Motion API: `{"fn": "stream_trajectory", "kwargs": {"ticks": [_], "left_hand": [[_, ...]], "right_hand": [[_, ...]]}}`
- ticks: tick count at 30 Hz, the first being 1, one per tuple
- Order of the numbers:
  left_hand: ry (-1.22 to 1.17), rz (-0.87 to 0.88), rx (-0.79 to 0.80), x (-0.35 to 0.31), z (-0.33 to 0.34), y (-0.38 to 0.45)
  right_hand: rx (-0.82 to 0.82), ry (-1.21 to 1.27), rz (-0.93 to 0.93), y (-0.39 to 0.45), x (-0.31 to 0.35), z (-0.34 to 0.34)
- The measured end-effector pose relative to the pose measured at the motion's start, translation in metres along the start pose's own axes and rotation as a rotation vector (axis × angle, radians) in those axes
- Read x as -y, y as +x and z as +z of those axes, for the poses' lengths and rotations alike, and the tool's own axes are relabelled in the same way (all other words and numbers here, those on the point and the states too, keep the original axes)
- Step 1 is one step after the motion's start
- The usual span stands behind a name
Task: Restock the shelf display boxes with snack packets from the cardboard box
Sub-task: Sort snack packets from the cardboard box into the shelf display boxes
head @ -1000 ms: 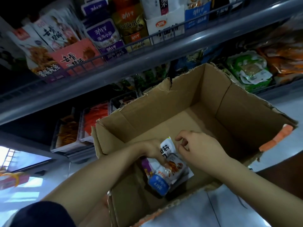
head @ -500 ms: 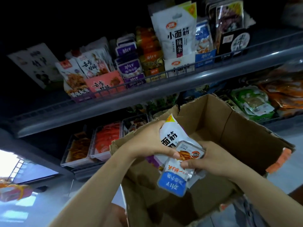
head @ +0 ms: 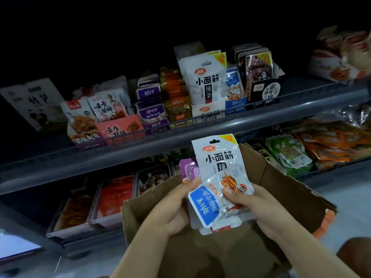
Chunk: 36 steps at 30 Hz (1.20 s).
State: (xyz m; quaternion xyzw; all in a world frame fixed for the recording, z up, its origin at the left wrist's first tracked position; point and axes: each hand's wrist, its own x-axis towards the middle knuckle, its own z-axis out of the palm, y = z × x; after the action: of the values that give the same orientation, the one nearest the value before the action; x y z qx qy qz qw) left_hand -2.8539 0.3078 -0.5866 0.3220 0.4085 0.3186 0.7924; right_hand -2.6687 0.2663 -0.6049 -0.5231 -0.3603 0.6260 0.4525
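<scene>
Both hands hold a bunch of snack packets above the open cardboard box (head: 285, 193). My left hand (head: 172, 207) grips the bunch from the left, thumb on its front. My right hand (head: 255, 201) pinches the blue-and-white packet (head: 208, 205) at the front. Behind it stands a tall white packet (head: 216, 155) with black characters, and a purple packet (head: 189, 169) peeks out at the left. On the upper shelf (head: 180, 135) stand display boxes: a matching white one (head: 207, 111), a purple one (head: 156, 125), a blue one (head: 235, 104).
A pink display box (head: 118, 130) and a black one (head: 265, 91) also stand on the upper shelf behind a wire rail. The lower shelf carries trays of orange and red snacks (head: 116, 195) at left and green packets (head: 289, 155) at right. Floor shows at right.
Both hands lifted the bunch of packets out of the cardboard box and up toward the shelves. The view tilted upward, showing more of the upper shelf.
</scene>
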Motion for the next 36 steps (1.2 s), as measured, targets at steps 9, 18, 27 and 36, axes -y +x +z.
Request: {"fn": "stream_trajectory", "kwargs": {"ticks": [9, 18, 27, 36], "left_hand": [[-0.098, -0.058, -0.095, 0.003, 0.005, 0.013], [-0.092, 0.032, -0.141, 0.0, -0.001, 0.022], [-0.016, 0.18, -0.242, 0.005, 0.007, 0.021], [0.078, 0.253, -0.326, 0.01, 0.02, 0.024]], "right_hand": [[-0.105, -0.206, -0.203, 0.005, 0.007, -0.004], [-0.426, -0.145, -0.232, 0.01, 0.005, 0.001], [-0.527, 0.265, -0.239, 0.012, 0.006, 0.002], [-0.55, -0.319, -0.377, 0.006, 0.001, 0.016]]}}
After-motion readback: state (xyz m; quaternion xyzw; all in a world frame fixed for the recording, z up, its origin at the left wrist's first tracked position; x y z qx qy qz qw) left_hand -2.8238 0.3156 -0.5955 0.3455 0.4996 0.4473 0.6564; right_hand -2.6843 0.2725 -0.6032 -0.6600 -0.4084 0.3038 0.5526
